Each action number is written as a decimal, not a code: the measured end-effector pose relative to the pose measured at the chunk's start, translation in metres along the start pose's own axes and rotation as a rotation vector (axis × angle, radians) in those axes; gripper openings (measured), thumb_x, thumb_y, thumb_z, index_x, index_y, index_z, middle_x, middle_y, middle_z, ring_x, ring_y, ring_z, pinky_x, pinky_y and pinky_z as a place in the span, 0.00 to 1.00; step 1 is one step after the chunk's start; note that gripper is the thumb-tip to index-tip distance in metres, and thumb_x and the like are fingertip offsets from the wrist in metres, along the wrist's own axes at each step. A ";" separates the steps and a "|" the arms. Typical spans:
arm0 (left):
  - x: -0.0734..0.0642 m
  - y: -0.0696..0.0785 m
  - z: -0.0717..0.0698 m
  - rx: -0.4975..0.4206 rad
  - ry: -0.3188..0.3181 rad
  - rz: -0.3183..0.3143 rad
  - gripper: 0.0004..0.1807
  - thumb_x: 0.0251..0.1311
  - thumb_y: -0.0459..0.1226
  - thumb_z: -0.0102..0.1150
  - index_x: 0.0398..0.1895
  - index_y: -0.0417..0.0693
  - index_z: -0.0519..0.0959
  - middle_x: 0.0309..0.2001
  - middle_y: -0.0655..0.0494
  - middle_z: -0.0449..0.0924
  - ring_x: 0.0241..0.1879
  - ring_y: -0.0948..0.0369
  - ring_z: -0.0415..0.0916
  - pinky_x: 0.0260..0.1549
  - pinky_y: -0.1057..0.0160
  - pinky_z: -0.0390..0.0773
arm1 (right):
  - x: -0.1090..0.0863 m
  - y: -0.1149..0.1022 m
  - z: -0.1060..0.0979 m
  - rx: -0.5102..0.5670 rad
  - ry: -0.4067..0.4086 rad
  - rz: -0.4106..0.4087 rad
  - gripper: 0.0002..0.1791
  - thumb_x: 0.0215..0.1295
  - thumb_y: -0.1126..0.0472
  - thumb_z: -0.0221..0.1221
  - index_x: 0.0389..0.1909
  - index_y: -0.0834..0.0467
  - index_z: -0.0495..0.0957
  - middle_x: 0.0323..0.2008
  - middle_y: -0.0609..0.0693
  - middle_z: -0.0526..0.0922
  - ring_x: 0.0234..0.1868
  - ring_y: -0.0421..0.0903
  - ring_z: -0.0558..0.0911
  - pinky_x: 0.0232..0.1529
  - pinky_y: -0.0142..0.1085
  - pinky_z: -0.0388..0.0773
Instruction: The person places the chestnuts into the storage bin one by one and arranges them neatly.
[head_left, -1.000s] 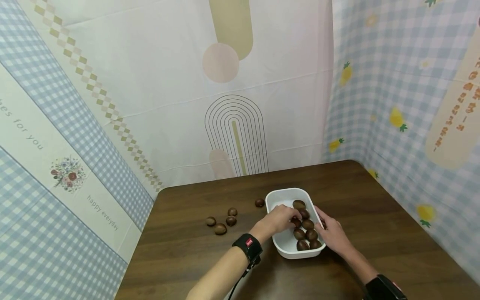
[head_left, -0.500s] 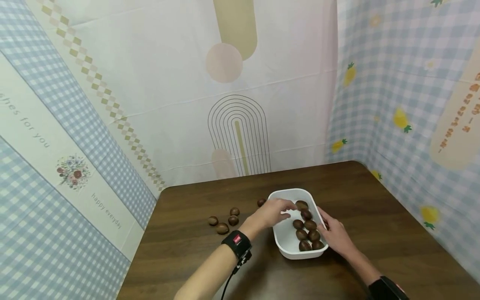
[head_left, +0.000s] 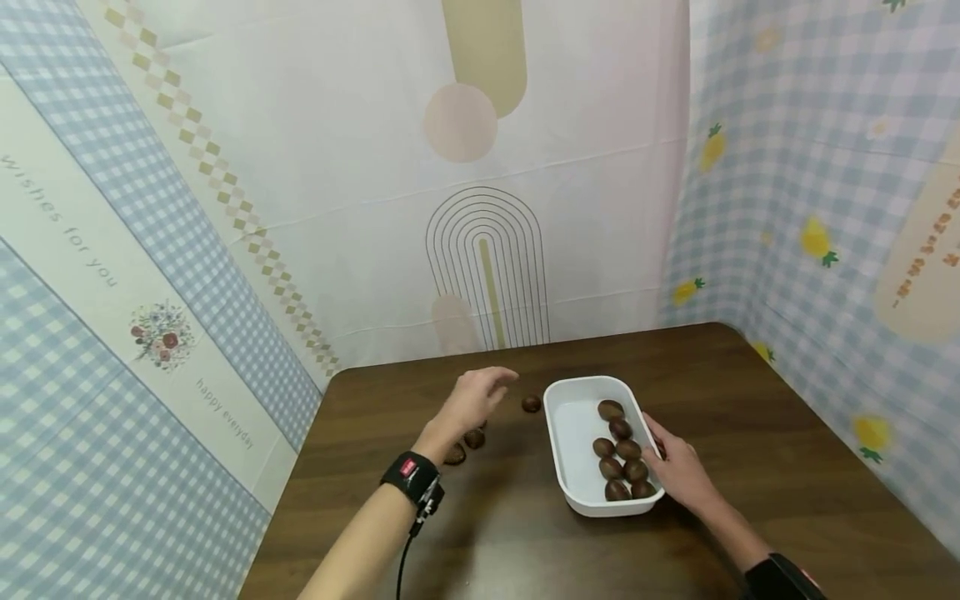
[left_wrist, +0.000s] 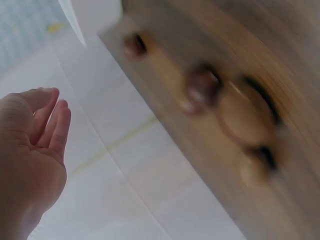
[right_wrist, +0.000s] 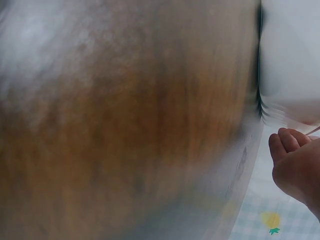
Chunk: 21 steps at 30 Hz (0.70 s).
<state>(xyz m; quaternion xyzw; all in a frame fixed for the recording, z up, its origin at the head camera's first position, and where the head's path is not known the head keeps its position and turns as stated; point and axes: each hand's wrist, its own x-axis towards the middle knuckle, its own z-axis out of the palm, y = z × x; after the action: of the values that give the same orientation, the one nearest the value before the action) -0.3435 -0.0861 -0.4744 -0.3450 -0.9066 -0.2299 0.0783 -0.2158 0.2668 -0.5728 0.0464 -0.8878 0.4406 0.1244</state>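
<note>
A dark wooden table (head_left: 517, 542) carries a white container (head_left: 576, 442); one brown nut (head_left: 531, 403) lies just left of it, more nuts (head_left: 474, 438) farther left

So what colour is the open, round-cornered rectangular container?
The container is white; it shows best in the head view.

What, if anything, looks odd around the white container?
Nothing stands out: inside the white container, brown nuts crowd the right side, and one loose nut lies apart on the table. No damage shows.
</note>
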 end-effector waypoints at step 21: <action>-0.097 -0.091 -0.001 0.087 -0.020 -0.285 0.18 0.72 0.30 0.66 0.63 0.42 0.83 0.61 0.43 0.84 0.56 0.44 0.83 0.56 0.43 0.81 | -0.001 0.000 -0.002 0.022 -0.017 -0.002 0.32 0.73 0.73 0.55 0.76 0.72 0.64 0.59 0.76 0.80 0.53 0.64 0.84 0.42 0.50 0.85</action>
<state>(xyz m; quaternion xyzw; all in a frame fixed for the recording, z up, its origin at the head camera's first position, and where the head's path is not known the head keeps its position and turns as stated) -0.3311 -0.2036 -0.5357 -0.2112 -0.9562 -0.1960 0.0508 -0.2148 0.2681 -0.5718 0.0525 -0.8839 0.4498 0.1169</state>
